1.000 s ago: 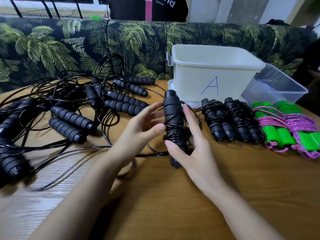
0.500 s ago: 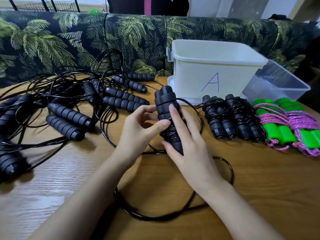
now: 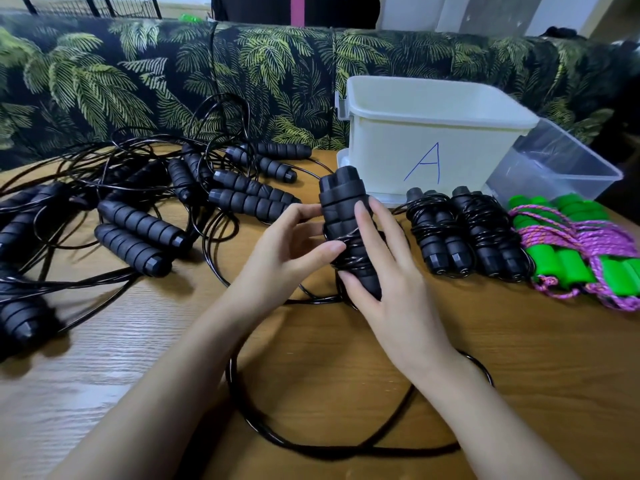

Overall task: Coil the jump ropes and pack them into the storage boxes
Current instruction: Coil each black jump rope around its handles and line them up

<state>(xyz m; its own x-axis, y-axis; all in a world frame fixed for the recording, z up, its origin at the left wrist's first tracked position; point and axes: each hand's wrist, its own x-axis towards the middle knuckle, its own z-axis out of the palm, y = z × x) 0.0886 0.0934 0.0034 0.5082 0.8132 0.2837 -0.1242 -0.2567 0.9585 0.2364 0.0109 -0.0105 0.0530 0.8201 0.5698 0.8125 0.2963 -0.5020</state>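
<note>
Bare bench (image 3: pixel 554 375) lies open at near right. A rope loop (image 3: pixel 346 452) crosses the near middle. Tangled ropes (image 3: pixel 138 220) crowd the left; coiled bundles (image 3: pixel 436 230) front box A (image 3: pixel 415 140).

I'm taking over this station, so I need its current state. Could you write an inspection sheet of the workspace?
Surface: wooden table.
Job's things: black handles held upright, partly wound with cord; two coiled black ropes and green-handled ropes lie to the right; white box marked A and clear box behind them.
Clutter: uncoiled black ropes tangled at left.
Hands: left hand pinches the handles; right hand grips them.
Cables: loose cord loops near the forearms.
Surroundings: leaf-print sofa; person in a dark top behind it.
</note>
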